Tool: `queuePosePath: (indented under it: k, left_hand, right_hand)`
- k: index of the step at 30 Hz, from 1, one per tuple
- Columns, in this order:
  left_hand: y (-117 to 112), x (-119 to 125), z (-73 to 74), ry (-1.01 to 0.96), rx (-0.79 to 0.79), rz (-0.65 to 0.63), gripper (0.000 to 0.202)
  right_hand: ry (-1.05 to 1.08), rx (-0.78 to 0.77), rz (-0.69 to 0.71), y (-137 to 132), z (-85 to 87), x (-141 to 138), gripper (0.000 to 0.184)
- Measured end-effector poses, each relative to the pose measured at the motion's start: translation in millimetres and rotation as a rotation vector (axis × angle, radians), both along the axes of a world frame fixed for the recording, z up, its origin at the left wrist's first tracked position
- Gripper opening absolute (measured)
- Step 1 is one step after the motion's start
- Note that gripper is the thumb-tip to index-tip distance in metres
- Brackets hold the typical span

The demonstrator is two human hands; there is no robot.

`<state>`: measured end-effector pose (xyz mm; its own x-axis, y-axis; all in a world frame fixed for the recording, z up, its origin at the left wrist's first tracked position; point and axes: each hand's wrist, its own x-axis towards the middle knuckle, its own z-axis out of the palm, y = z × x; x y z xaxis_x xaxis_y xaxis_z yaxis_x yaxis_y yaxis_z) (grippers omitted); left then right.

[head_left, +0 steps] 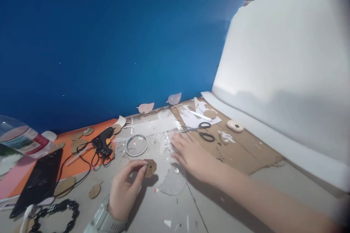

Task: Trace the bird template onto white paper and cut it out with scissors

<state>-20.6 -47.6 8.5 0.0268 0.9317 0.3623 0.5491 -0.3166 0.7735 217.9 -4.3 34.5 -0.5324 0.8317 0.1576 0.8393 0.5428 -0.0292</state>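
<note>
Between thumb and index finger, my left hand (pixel 128 185) pinches a small brown cardboard piece (pixel 150 168) with cut corners and a dark mark in its middle. My right hand (pixel 193 154) reaches across from the right with its fingers extended, slightly blurred, over paper and plastic scraps. Just beyond those fingers lies a pair of scissors (pixel 206 136) with black handles. A clear, thin sheet piece (pixel 172 182) rests on the surface below my right hand. Left of it is a grey ring-shaped roll (pixel 136 145).
A black glue gun (pixel 103 142) with a looping cord lies on orange paper (pixel 82 169). Further left are a black phone-like slab (pixel 41 182), a plastic bottle (pixel 24 140) and a beaded bracelet (pixel 72 211). Two paper birds (pixel 146 108) stand by the blue wall. A white sheet (pixel 284 65) rises at right.
</note>
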Motion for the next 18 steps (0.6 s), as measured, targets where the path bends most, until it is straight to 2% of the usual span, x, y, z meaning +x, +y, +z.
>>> queuePosePath:
  k: [2, 4, 7, 11, 18]
  left_hand:
    - [-0.1, 0.9, 0.9, 0.0, 0.003, -0.003, 0.013]
    - [-0.2, 1.6, 1.3, -0.01, 0.001, -0.004, 0.013]
    - [1.0, 0.9, 0.5, -0.048, -0.032, -0.014, 0.014]
    - [5.2, -3.1, -1.8, -0.149, -0.091, 0.014, 0.016]
    - [4.6, -4.2, -1.4, -0.189, -0.104, 0.016, 0.017]
  right_hand:
    - [-0.009, 0.065, -0.018, 25.6, 6.2, 1.7, 0.041]
    - [-0.031, 0.114, 0.003, 52.3, 8.9, 3.4, 0.042]
    - [-0.081, 0.139, 0.105, 81.4, 9.6, 2.9, 0.029]
    - [-0.096, 0.201, 0.153, 101.5, 18.8, -0.6, 0.018]
    - [0.003, 0.331, 0.108, 125.4, 57.6, -1.8, 0.026]
